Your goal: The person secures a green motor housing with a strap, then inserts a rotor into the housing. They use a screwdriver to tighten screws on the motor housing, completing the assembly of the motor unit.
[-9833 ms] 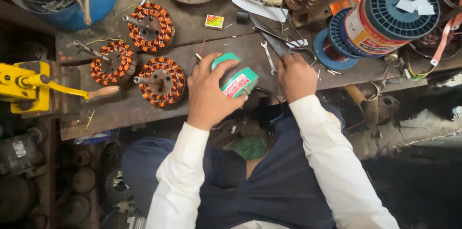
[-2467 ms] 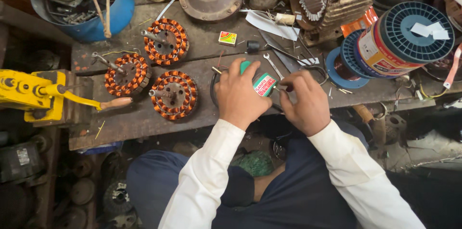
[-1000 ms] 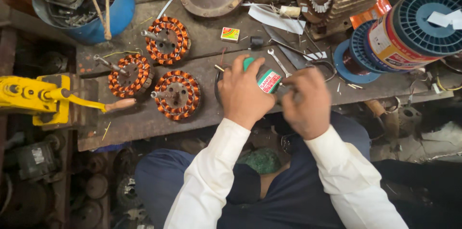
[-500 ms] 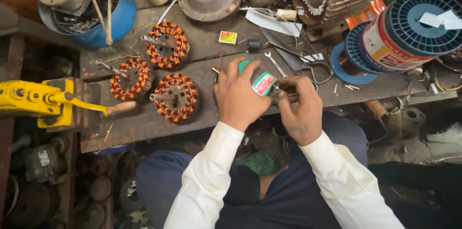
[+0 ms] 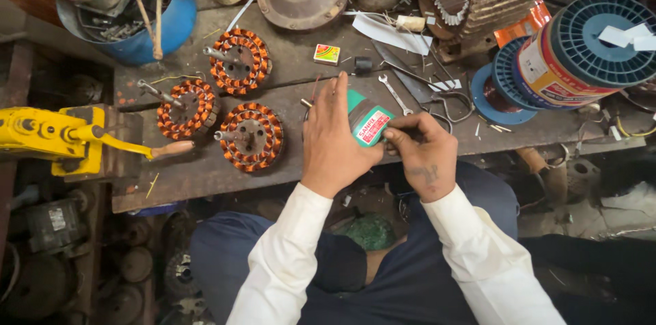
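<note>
My left hand (image 5: 333, 137) grips a small green round tin (image 5: 366, 122) with a white and red label, held tilted over the front edge of the dark workbench (image 5: 205, 174). My right hand (image 5: 422, 151) pinches at the tin's lower right rim with thumb and fingertips. Whether the lid is on or off is hidden by my fingers. Three copper-wound stators (image 5: 251, 137) with shafts lie just left of my left hand.
A spanner (image 5: 395, 95), scissors (image 5: 417, 86) and a small matchbox (image 5: 326, 54) lie behind my hands. Large wire spools (image 5: 581, 48) stand at the right, a blue bucket (image 5: 147, 28) of parts at the back left, a yellow tool (image 5: 48, 137) at the left.
Both hands have stayed on the green tin, shifting it slightly toward me and turning it; my right fingers have moved onto its rim.
</note>
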